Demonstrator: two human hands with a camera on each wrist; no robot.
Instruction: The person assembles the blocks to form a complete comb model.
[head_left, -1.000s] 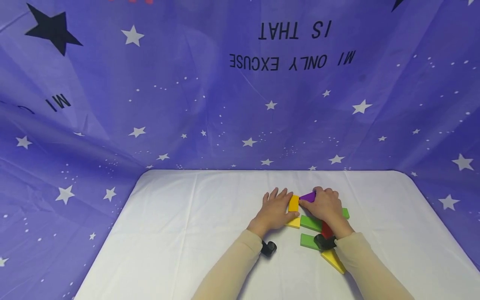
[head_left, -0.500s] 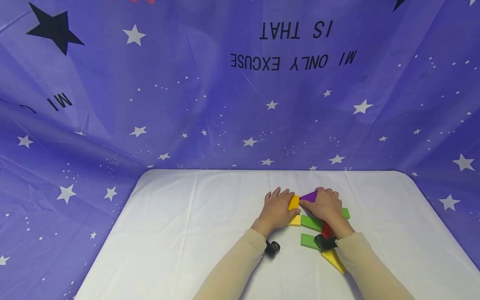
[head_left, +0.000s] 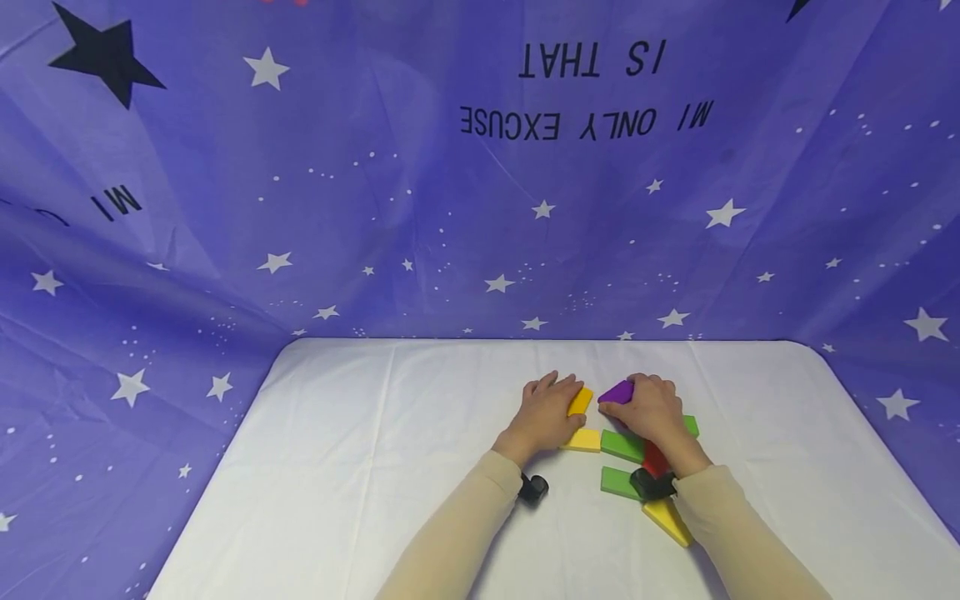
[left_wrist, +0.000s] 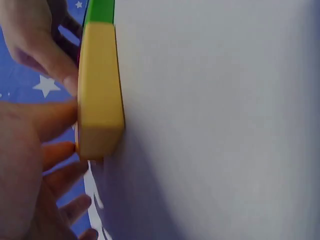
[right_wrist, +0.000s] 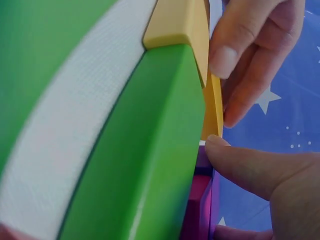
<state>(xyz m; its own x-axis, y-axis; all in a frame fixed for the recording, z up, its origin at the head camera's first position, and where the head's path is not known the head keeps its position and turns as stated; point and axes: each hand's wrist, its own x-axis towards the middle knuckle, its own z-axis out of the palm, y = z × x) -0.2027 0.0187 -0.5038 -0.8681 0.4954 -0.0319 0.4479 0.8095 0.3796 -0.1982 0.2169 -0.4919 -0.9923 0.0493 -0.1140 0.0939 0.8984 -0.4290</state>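
Observation:
My left hand [head_left: 542,414] holds an upright-looking yellow block [head_left: 581,402] between thumb and fingers, its far end slanted rightward. My right hand [head_left: 649,408] grips a purple block [head_left: 617,392], thumb along its near side; a small gap parts the purple block from the yellow one. Just nearer lies a second yellow block [head_left: 583,441], end to end with a green block [head_left: 622,446]. In the right wrist view the left hand's fingers [right_wrist: 223,62] touch the held yellow block [right_wrist: 214,110], and the right thumb [right_wrist: 245,167] is beside the purple block [right_wrist: 203,159].
Another green block [head_left: 619,482] lies nearer, with a yellow triangular block [head_left: 667,523] by the right sleeve. A red block [head_left: 655,460] is partly under the right wrist, and a green piece [head_left: 691,426] shows beyond it. The white-covered table [head_left: 337,467] meets a purple starry cloth [head_left: 420,250].
My left hand has drawn leftward with its yellow block, which has turned aslant and come away from the purple block. More of the nearer yellow block shows. The right hand has barely moved.

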